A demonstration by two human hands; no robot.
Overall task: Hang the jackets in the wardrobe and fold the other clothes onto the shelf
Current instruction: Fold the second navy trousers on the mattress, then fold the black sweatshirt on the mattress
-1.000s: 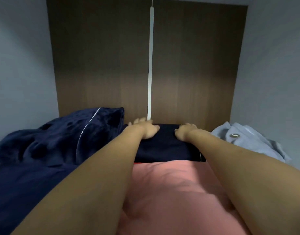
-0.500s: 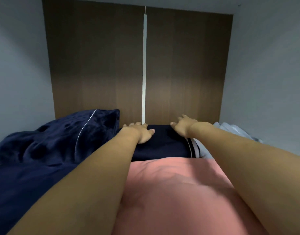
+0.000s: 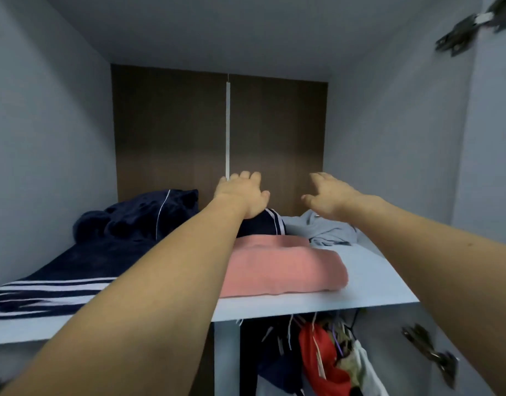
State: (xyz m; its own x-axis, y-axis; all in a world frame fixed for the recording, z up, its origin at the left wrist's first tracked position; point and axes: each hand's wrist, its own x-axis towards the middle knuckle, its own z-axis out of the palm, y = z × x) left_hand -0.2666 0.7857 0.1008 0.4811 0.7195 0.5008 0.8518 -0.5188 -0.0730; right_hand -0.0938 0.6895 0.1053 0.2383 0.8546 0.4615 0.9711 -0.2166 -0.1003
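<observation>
Head view: hands [image 3: 241, 195] now lifted off clothes [image 3: 260, 224].

Pretty clearly a home bedroom wardrobe: folded clothes [image 3: 283, 270] piled on a pale shelf [image 3: 317, 305], more clothes on hangers [image 3: 320, 352] underneath, door hinges [image 3: 429, 350] on the side.

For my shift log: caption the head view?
Both open hands above folded clothes: navy garment, pink one.

Both forearms bare to the frame edge, no sleeves, watch or rings visible on left hand [image 3: 241, 195] or right hand [image 3: 330, 198].
</observation>
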